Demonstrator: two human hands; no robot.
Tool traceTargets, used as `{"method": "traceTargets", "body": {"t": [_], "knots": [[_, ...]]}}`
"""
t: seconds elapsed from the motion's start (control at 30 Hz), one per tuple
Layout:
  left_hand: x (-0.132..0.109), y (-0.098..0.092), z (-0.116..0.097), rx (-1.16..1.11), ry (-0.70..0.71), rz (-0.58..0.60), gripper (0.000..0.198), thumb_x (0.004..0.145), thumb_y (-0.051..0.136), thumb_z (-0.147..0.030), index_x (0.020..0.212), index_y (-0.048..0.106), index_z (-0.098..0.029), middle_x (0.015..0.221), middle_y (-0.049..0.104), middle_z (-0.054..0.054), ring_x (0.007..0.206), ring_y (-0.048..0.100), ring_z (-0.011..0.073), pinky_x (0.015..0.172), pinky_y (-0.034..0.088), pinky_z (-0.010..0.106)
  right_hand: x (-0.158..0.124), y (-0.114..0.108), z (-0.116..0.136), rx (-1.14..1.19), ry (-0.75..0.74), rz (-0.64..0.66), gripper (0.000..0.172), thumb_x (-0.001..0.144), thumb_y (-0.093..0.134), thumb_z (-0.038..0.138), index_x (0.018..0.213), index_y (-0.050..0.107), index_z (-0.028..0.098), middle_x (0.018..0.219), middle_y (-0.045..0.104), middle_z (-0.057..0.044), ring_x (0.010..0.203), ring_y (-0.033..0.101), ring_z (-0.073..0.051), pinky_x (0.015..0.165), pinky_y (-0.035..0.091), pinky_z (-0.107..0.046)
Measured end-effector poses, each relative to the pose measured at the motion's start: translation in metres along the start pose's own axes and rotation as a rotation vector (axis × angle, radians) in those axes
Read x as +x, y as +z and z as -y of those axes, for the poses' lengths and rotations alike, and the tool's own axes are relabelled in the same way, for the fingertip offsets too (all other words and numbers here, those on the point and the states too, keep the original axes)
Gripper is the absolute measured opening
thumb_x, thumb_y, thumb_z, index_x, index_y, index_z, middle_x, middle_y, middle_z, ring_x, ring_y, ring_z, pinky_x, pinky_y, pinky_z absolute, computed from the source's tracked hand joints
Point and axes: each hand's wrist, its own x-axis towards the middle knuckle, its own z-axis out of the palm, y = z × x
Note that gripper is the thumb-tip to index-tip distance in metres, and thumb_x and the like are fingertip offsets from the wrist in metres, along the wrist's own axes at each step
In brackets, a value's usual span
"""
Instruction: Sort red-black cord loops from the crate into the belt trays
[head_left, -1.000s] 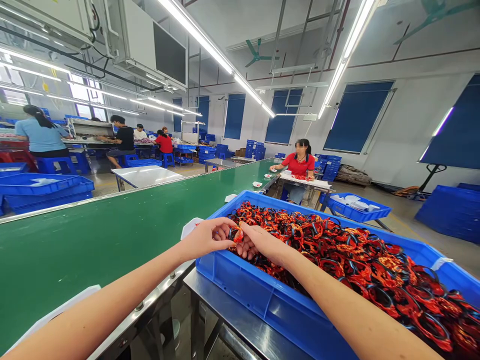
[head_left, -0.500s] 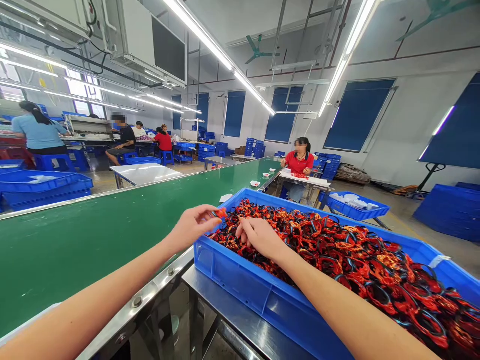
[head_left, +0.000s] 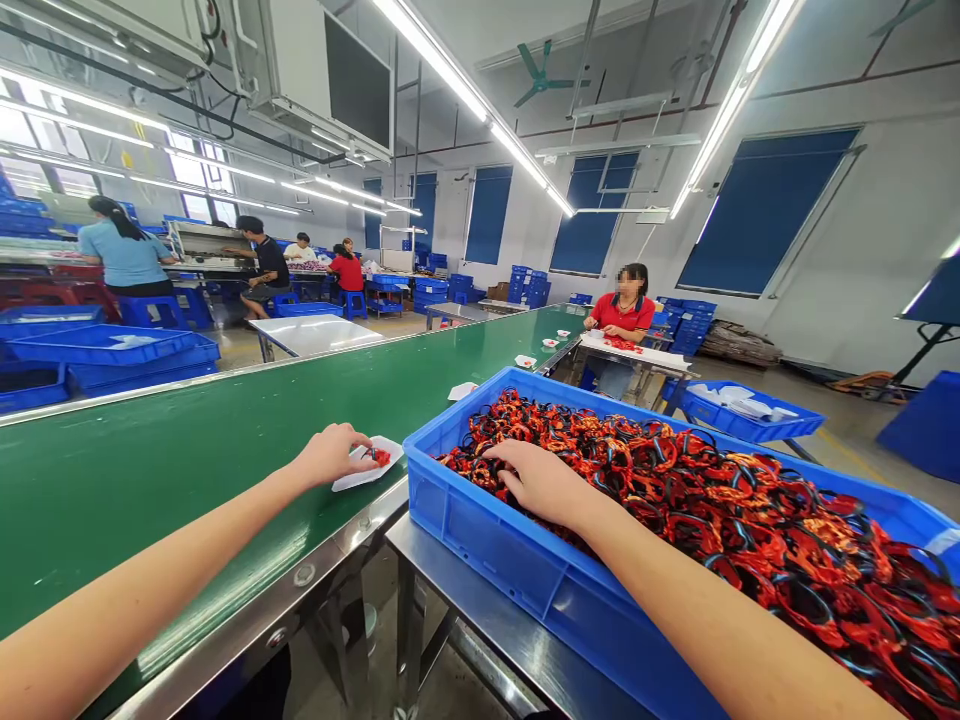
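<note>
From the head camera, the left hand (head_left: 330, 457) pinches a red-and-black piece (head_left: 381, 457) over a white tray (head_left: 352, 481) on a green belt (head_left: 247, 440) — apparently the setting-down step, calling for release — while the right hand (head_left: 544, 480) curls over piled pieces (head_left: 675, 490) in a blue crate (head_left: 480, 530), its grip untellable.

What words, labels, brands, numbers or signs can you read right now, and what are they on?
None: no text can be read anywhere in this view.
Near wall of the blue bin: no lettering that I can make out.
White tray at the left hand: no readable marking.
Overhead screen: dark, no text visible.
Stacked blue crates by the far wall: any marks are too small to read.
</note>
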Motion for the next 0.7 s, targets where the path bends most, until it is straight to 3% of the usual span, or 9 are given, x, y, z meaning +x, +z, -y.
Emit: {"method": "traceTargets", "body": {"t": [0.07, 0.2, 0.3, 0.4, 0.53, 0.63, 0.7], "knots": [[-0.001, -0.001, -0.002, 0.009, -0.006, 0.007, 0.049, 0.054, 0.069, -0.059, 0.086, 0.073, -0.023, 0.085, 0.065, 0.01, 0.084, 0.057, 0.0284, 0.07, 0.041, 0.032, 0.001, -0.001, 0.0, -0.008, 0.048, 0.007, 0.036, 0.08, 0.047, 0.011, 0.112, 0.062, 0.016, 0.114, 0.063, -0.008, 0.101, 0.059, -0.02, 0.092, 0.043, -0.031], [0.001, -0.013, -0.023, -0.065, 0.082, -0.121, 0.045, 0.072, 0.056, -0.059, 0.093, 0.068, -0.021, 0.095, 0.065, 0.009, 0.088, 0.056, 0.0246, 0.076, 0.042, 0.033, 0.002, -0.003, 0.0, -0.046, 0.19, -0.021, 0.036, 0.074, 0.051, 0.006, 0.105, 0.063, 0.02, 0.105, 0.064, -0.005, 0.088, 0.062, -0.017, 0.079, 0.046, -0.029], [-0.001, -0.021, -0.058, -0.225, 0.228, -0.286, 0.031, 0.081, 0.05, -0.047, 0.089, 0.066, -0.022, 0.093, 0.065, 0.005, 0.087, 0.055, 0.0207, 0.077, 0.043, 0.032, 0.002, -0.004, 0.0, -0.083, 0.255, -0.034, 0.034, 0.074, 0.053, 0.009, 0.103, 0.064, 0.023, 0.1, 0.065, -0.003, 0.087, 0.062, -0.018, 0.074, 0.045, -0.029], [-0.003, -0.025, -0.1, -0.341, 0.374, -0.328, 0.022, 0.084, 0.049, -0.036, 0.085, 0.065, -0.021, 0.09, 0.064, 0.003, 0.087, 0.055, 0.0183, 0.078, 0.043, 0.031, 0.002, -0.006, 0.001, -0.124, 0.252, -0.027, 0.028, 0.077, 0.052, 0.012, 0.099, 0.066, 0.024, 0.099, 0.064, -0.003, 0.088, 0.062, -0.018, 0.074, 0.045, -0.028], [-0.002, -0.02, -0.144, -0.401, 0.528, -0.194, 0.017, 0.081, 0.053, -0.031, 0.086, 0.065, -0.021, 0.09, 0.066, 0.002, 0.087, 0.056, 0.0173, 0.082, 0.043, 0.031, 0.003, -0.009, 0.0, -0.137, 0.251, -0.1, 0.026, 0.084, 0.045, 0.015, 0.089, 0.068, 0.023, 0.098, 0.065, -0.004, 0.089, 0.062, -0.017, 0.079, 0.044, -0.027], [0.005, -0.01, -0.161, -0.41, 0.541, 0.017, 0.018, 0.077, 0.057, -0.027, 0.091, 0.066, -0.02, 0.094, 0.067, 0.002, 0.088, 0.057, 0.0175, 0.083, 0.043, 0.03, 0.003, -0.012, 0.001, -0.162, 0.259, -0.141, 0.026, 0.085, 0.044, 0.016, 0.092, 0.068, 0.023, 0.1, 0.066, -0.004, 0.091, 0.062, -0.018, 0.079, 0.044, -0.028], [0.01, -0.004, -0.165, -0.396, 0.516, 0.123, 0.021, 0.074, 0.057, -0.024, 0.092, 0.066, -0.019, 0.094, 0.068, 0.003, 0.087, 0.058, 0.0179, 0.081, 0.043, 0.029, 0.003, -0.013, 0.004, -0.199, 0.238, -0.085, 0.023, 0.083, 0.05, 0.02, 0.098, 0.067, 0.025, 0.1, 0.067, -0.004, 0.093, 0.062, -0.02, 0.077, 0.045, -0.03]]}}
